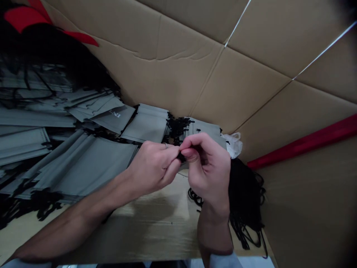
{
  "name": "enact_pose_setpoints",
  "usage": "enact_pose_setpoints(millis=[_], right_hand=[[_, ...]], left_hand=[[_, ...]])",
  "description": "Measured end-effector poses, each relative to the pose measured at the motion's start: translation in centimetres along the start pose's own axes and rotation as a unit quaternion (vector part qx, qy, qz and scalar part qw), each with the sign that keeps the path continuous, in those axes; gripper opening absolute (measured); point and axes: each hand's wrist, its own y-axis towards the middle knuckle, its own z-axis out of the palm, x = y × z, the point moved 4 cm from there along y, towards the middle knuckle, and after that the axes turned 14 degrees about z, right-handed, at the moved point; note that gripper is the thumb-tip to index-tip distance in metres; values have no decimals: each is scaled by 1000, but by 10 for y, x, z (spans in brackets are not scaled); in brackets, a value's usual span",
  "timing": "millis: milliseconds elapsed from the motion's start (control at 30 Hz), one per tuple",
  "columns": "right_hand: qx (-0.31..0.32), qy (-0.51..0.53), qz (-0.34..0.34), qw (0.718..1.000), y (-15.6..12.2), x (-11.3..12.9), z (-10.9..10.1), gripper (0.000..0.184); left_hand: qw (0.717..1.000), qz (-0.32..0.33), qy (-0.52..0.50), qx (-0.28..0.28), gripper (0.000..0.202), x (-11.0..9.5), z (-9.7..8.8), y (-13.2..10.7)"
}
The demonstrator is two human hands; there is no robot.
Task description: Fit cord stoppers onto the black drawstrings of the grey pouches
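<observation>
My left hand point(154, 167) and my right hand point(208, 167) meet at the middle of the view, fingertips pinched together on a thin black cord point(182, 157) between them. A ring shows on a left finger. Behind the hands lie flat grey fabric pouches point(146, 124) with black drawstrings, stacked in overlapping rows. More grey pouches point(80, 163) fan out to the left under my left forearm. A loose bundle of black cords point(247, 201) lies just right of my right wrist.
Everything rests on brown cardboard point(156, 223), with cardboard walls point(251, 74) behind and to the right. A red strip point(304, 143) runs along the right wall. A crumpled white plastic bag point(233, 143) sits behind my right hand. Dark pouch piles and red fabric point(25, 16) fill the far left.
</observation>
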Motion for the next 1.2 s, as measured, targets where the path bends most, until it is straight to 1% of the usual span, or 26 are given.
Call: enact_pose_setpoints(millis=[67,167,200,267,367,467,567,667,800,933,1000,1067,1133,1200], right_hand=[[44,24,24,998,2,-4,-4,3],[89,48,31,994,3,-9,-8,25],[93,50,26,994,3,-9,-9,29],[95,43,12,994,3,-9,-10,26],[81,10,-6,997,2,-7,-9,11],[57,-33,-8,998,2,-4,-7,6],[36,-64,-25,997,1,0,-3,8],[12,-77,-35,996,1,3,2,14],[-4,-55,-22,998,1,4,7,18],[-12,-23,-1,1000,-2,6,7,19],[-17,-14,4,1000,-4,6,6,19],[-19,-5,9,1000,-4,6,4,19],[-7,9,17,1000,-2,3,2,15],[17,25,38,999,0,-1,-2,8]], left_hand=[[999,-32,-24,0,31,2,-1,1],[997,-61,-55,7,32,5,0,0],[996,-62,-61,7,31,6,0,0],[996,-57,-67,6,28,8,1,-2],[997,-49,-60,1,26,8,3,-4],[999,-32,-38,1,27,4,2,-3],[1000,-17,-5,7,28,0,1,0],[999,-6,47,6,28,-2,2,0],[994,20,107,-3,28,-4,3,-2],[991,54,124,-19,27,-7,2,-3],[992,67,106,-27,27,-9,1,-3],[994,60,77,-39,27,-9,-1,-2],[998,22,24,-50,29,-8,-3,-1],[996,-38,-60,-47,31,-5,-2,-1]])
